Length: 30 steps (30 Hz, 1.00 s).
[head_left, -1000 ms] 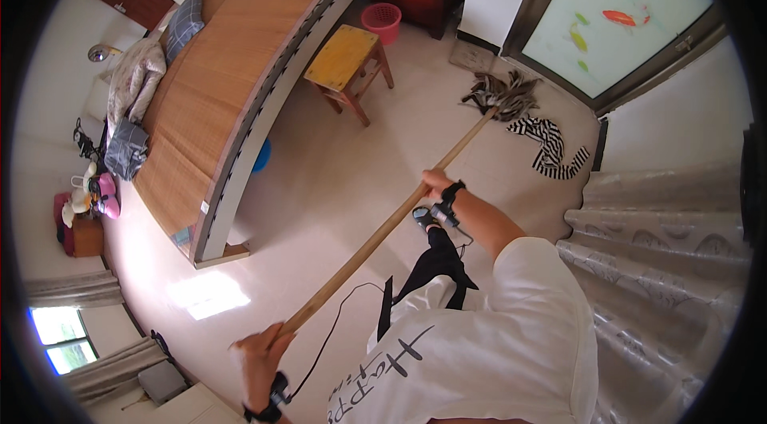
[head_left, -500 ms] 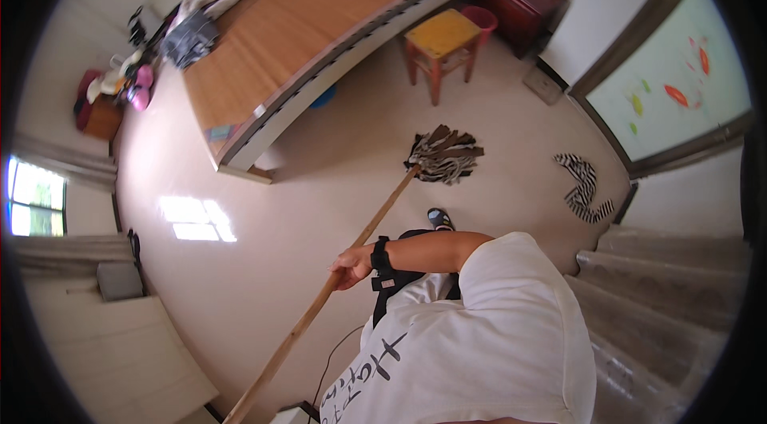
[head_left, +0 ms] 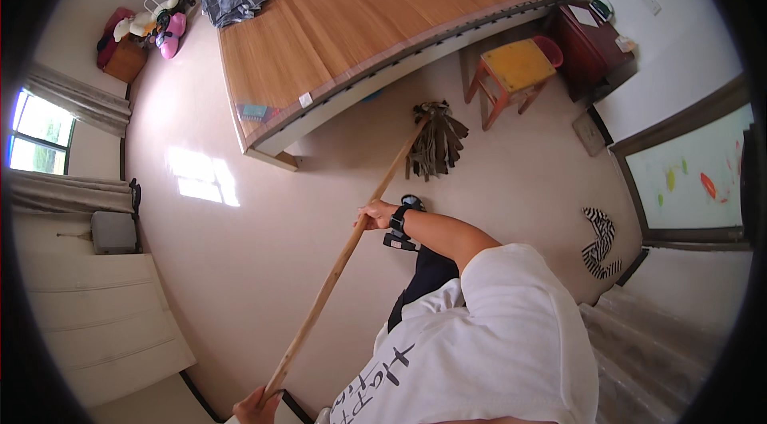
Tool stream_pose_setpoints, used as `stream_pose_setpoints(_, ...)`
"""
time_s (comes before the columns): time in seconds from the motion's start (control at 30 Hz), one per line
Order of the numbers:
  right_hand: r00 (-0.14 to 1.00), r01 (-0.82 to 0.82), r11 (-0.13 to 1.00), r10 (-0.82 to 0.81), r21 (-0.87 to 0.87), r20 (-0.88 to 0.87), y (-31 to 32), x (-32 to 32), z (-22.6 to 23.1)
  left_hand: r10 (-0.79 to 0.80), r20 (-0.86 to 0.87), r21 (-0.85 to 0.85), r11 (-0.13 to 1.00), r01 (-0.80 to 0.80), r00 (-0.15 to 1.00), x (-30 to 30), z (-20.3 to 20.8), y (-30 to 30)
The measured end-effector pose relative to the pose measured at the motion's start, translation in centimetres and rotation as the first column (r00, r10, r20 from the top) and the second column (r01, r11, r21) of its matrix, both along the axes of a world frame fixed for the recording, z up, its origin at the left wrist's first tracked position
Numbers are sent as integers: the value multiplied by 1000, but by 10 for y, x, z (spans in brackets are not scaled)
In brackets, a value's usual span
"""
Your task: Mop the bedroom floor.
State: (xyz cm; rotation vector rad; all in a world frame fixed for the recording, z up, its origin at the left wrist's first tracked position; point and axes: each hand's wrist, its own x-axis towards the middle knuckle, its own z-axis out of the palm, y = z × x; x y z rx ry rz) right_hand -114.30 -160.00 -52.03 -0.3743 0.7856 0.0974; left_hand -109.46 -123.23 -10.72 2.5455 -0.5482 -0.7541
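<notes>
A rag mop with a long wooden handle [head_left: 327, 288] runs diagonally from the lower left toward the bed. Its head of brown and grey cloth strips [head_left: 437, 143] lies spread on the floor beside the bed's near side. My right hand [head_left: 377, 215], with a black strap at the wrist, is wrapped round the middle of the handle. Down at the lower edge, my left hand [head_left: 256, 406] grips the handle near its upper end. My shoe [head_left: 413, 203] shows just past the right wrist.
A bed [head_left: 343, 33] with a brown mat spans the far side. Right of the mop head stand a yellow-topped stool [head_left: 519, 65] and a dark red cabinet [head_left: 595, 53]. A striped cloth [head_left: 599, 244] lies on the floor at right. A pale cabinet [head_left: 112, 320] is at left.
The mop head has moved away from me toward the bed, its strips now trailing back my way. My right hand has moved forward with the handle. My left hand has come into view.
</notes>
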Motion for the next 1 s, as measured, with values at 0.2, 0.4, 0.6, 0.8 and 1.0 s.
stream_pose_setpoints(0.2,926,316,924,-349,-214,-141,-129,34,-20,-301,137,158,947,279,944,65,-140,-155)
stream_pose_setpoints(0.4,739,157,799,-484,-580,-468,-218,39,-101,-355,-37,36,934,357,934,71,-279,-304)
stream_pose_setpoints(0.6,781,-484,534,-94,-693,-618,-258,10,-172,-298,-175,21,952,306,938,59,-316,-340)
stream_pose_setpoints(0.8,755,-234,737,-274,-634,-596,-186,45,-137,-290,-122,23,955,295,949,105,-274,-250)
stream_pose_setpoints(1.0,891,-126,968,14,-218,-454,-54,86,-88,-335,-68,26,941,337,940,163,-228,-79)
